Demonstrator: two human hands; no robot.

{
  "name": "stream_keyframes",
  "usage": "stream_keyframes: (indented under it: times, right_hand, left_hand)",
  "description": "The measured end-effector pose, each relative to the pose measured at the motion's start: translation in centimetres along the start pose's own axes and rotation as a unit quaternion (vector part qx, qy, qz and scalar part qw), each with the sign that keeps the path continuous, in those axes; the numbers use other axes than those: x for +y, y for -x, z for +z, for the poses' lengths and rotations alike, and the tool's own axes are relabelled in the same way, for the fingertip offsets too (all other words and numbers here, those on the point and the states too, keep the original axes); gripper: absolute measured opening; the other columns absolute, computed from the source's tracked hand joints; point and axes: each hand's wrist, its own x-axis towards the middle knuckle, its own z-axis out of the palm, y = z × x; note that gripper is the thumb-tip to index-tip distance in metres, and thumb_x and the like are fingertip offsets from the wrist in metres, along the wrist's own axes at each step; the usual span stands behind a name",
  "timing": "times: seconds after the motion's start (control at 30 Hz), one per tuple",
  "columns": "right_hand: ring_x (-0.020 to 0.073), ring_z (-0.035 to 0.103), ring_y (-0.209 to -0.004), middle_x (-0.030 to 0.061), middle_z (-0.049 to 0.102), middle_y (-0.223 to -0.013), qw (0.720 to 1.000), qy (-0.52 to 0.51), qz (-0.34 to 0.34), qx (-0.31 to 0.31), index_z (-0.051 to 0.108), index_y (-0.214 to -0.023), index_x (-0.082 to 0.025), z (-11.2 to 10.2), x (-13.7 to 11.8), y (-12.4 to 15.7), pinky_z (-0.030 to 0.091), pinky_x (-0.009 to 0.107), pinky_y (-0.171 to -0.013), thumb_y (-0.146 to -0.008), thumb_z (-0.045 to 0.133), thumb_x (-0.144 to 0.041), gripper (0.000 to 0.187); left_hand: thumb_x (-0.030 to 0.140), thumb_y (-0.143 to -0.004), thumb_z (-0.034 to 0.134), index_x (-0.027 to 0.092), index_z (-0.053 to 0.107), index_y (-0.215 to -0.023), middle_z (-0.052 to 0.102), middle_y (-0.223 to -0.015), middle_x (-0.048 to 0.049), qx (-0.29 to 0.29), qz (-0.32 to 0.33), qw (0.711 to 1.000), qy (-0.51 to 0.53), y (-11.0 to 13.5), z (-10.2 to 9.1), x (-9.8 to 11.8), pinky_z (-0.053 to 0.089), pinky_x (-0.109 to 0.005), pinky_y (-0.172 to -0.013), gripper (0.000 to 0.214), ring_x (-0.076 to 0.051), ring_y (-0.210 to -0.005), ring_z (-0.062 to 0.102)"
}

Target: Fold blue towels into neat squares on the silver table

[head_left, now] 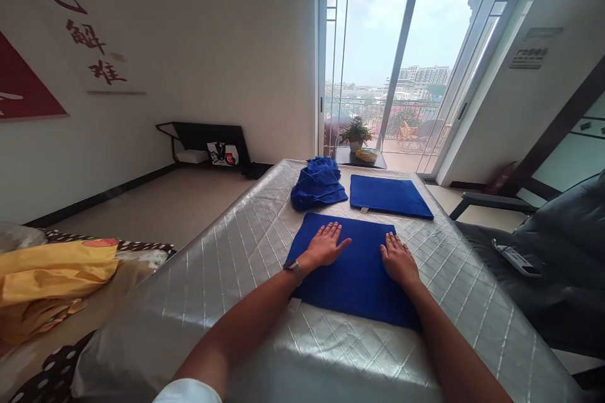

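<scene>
Both hands, left hand [326, 245] and right hand [399, 259], lie flat, grip open and holding nothing, on a folded blue towel [358, 277] on the quilted worktop [227, 264]. Beyond it, another folded towel [388, 195] lies finished beside a crumpled heap [317, 184], not yet folded.

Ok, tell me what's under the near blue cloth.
The silver cover shows around the cloth. The left hand and right hand press it. Anything directly beneath is hidden.

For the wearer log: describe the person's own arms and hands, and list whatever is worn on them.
Both hands are bare, with no gloves. The left hand has a wristwatch with a dark strap at the wrist. The edge of a white sleeve shows high on the left arm. The right hand and its forearm show nothing worn within the frame. Rings are too small to tell.
</scene>
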Motion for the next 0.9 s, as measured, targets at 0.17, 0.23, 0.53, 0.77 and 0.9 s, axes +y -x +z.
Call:
stream_keyframes:
  times: [0.17,0.23,0.53,0.77,0.9]
  right_hand:
    - [0.0216,0.018,-0.152,0.0097,0.025,-0.163,1.000,-0.006,0.000,0.008,0.028,-0.156,-0.006,0.5,0.4,-0.3,0.015,0.040,-0.122,-0.101,0.019,-0.037,0.064]
    - [0.0215,0.018,-0.151,0.0102,0.027,-0.163,1.000,-0.010,-0.003,0.018,0.030,-0.155,-0.006,0.6,0.5,-0.3,0.017,0.040,-0.122,-0.101,0.020,-0.037,0.063]
    - [0.0223,0.029,-0.148,0.0109,0.039,-0.157,0.995,0.054,-0.035,0.072,0.042,-0.150,-0.006,-0.7,-0.2,0.9,0.016,0.040,-0.122,-0.100,0.023,-0.028,0.058]
    - [0.0243,0.020,-0.151,0.0121,0.025,-0.163,0.998,0.066,-0.017,0.004,0.029,-0.155,-0.005,0.5,-0.2,2.7,0.020,0.042,-0.121,-0.102,0.021,-0.040,0.065]
    - [0.0233,0.015,-0.152,0.0104,0.022,-0.164,0.999,0.051,-0.012,-0.006,0.024,-0.157,-0.006,0.8,-0.2,2.9,0.019,0.042,-0.122,-0.102,0.019,-0.041,0.066]
  left_hand:
    - [0.067,-0.099,0.010,0.010,0.028,-0.157,0.024,-0.163,-0.0132,0.015,-0.061,0.998,-0.013,3.3,-1.3,-5.1,0.015,-0.046,-0.124,0.083,-0.026,-0.152,0.018]
    - [0.068,-0.099,0.009,0.009,0.028,-0.157,0.023,-0.163,-0.0142,0.015,-0.066,0.998,-0.010,4.0,-1.5,-5.4,0.015,-0.045,-0.123,0.085,-0.026,-0.152,0.018]
    - [0.069,-0.098,0.009,0.005,0.028,-0.156,0.023,-0.163,-0.0160,0.017,-0.077,0.997,0.002,4.1,-1.8,-4.7,0.013,-0.044,-0.124,0.088,-0.027,-0.152,0.016]
    - [0.068,-0.099,0.010,0.006,0.029,-0.156,0.022,-0.163,-0.0164,0.021,-0.070,0.997,0.010,4.2,-1.7,-4.7,0.014,-0.046,-0.124,0.087,-0.027,-0.152,0.017]
    - [0.067,-0.099,0.011,0.005,0.029,-0.155,0.024,-0.163,-0.0158,0.021,-0.072,0.997,0.004,4.2,-1.9,-4.6,0.014,-0.046,-0.124,0.085,-0.027,-0.152,0.018]
